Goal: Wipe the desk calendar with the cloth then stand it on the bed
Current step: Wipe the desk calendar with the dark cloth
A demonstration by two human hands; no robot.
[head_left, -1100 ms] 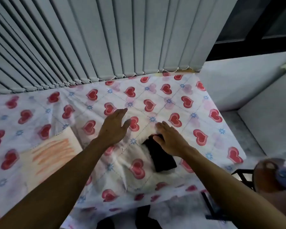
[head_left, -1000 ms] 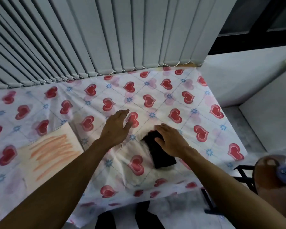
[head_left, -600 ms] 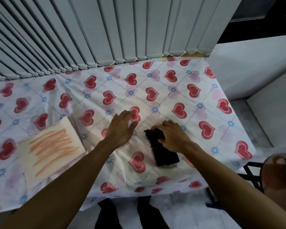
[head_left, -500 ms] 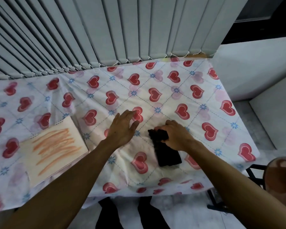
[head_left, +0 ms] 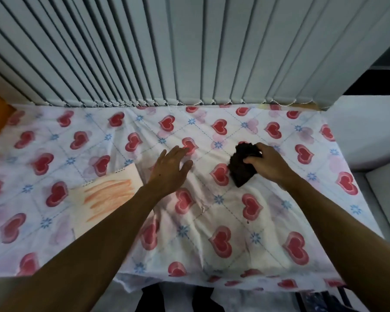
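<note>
Cloth (head_left: 242, 166) now bunched, R hand (head_left: 267, 164) fingers clamped | L hand (head_left: 170, 171) fingers apart | calendar (head_left: 109, 197) beside

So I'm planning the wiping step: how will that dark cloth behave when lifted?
The dark crumpled cloth likely droops limp: it bunches under the right hand. It probably weighs little, barely denting the heart-print bedsheet. It is unlikely to slip or roll.

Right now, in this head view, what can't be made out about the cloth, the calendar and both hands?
- Dark cloth: its upper right part is hidden under the right hand, whose fingers curl onto it.
- Desk calendar: lying flat beside the left forearm; its near right part is covered by that arm, and any print is too blurred to read.
- Left hand: open, but whether the palm touches the bed sheet cannot be told.
</note>
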